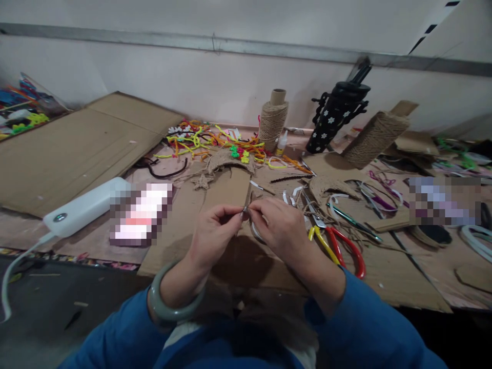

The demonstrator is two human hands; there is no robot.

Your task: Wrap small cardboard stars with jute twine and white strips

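Note:
My left hand and my right hand meet above the cardboard sheet, fingertips pinched together. Between them is something small and thin, greyish, too tiny to name. Just beyond my hands lies a twine-wrapped crescent with green, red and yellow fuzzy flowers on it. A small twine star rests to its left. Scissors with red and yellow handles lie open beside my right wrist. Behind them is a second twine-wrapped crescent, and a teal pen-like tool lies at their right.
Two twine spools stand at the back around a black flowered holder. A small glue bottle is near the left spool. Colourful pipe cleaners lie heaped. At left are a white device, a blurred phone-like object and cardboard.

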